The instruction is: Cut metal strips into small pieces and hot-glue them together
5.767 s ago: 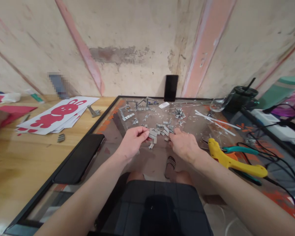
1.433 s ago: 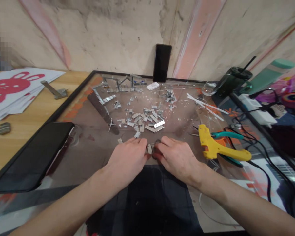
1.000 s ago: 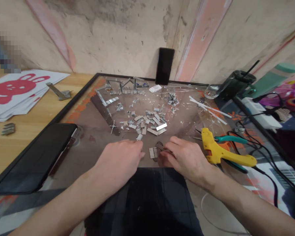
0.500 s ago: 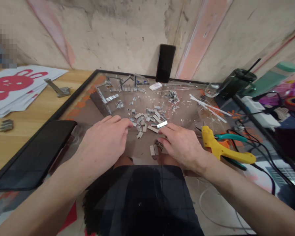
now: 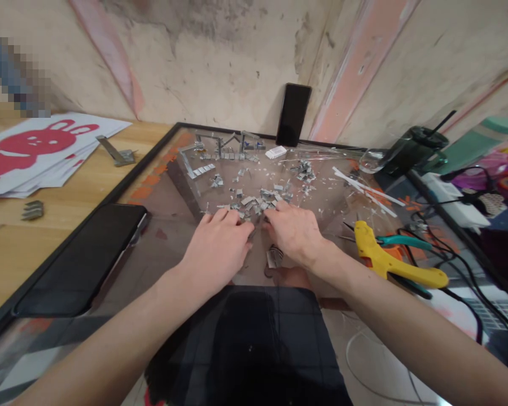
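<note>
A scatter of small silver staple strips (image 5: 254, 202) lies on the glass tabletop (image 5: 169, 237). My left hand (image 5: 218, 243) and my right hand (image 5: 292, 231) rest knuckles up at the near edge of that scatter. Their curled fingertips meet over the pieces. What the fingers pinch is hidden under them. A short joined block of staples (image 5: 274, 257) lies on the glass just below my right wrist. Farther back stands a small frame built from staple strips (image 5: 222, 149).
A black phone (image 5: 80, 259) lies flat at left; another phone (image 5: 293, 114) leans on the wall. A yellow glue gun (image 5: 389, 265), teal pliers (image 5: 402, 241) and cables sit at right. White sticks (image 5: 368, 189), a dark cup (image 5: 410, 151) and red rabbit papers (image 5: 38, 152) lie around.
Both hands moved forward from the near edge of the glass into the staple pile and came together. The joined staple block stayed on the glass behind them.
</note>
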A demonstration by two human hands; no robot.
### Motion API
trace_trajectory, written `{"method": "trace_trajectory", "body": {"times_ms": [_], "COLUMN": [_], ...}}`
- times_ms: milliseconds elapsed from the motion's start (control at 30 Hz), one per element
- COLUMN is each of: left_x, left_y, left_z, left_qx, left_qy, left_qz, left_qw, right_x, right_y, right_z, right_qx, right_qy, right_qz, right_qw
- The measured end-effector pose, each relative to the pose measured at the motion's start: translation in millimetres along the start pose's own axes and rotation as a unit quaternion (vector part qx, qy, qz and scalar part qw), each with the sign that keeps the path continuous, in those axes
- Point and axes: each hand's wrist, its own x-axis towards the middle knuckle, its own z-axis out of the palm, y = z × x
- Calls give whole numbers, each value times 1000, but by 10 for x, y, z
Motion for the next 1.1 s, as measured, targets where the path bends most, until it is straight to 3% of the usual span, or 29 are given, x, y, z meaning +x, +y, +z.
{"method": "trace_trajectory", "body": {"times_ms": [133,267,400,700,1100], "left_x": [66,129,145,145,96], "left_y": [20,-9,-32,11,-42], "left_z": [103,84,27,97,71], "left_qx": [18,8,-101,-204,-371], "left_qy": [15,28,22,17,-1], "left_qz": [-3,-7,-32,-67,-95], "left_qw": [1000,1000,994,977,924], "right_x": [-63,-167,-287,-528,-540], "right_y": [36,90,176,87,115], "right_z": [31,-11,-57,-26,51], "right_qx": [4,31,78,89,103], "right_qy": [5,20,27,-46,-34], "right_qz": [9,32,32,-82,-54], "right_qw": [1000,999,996,992,993]}}
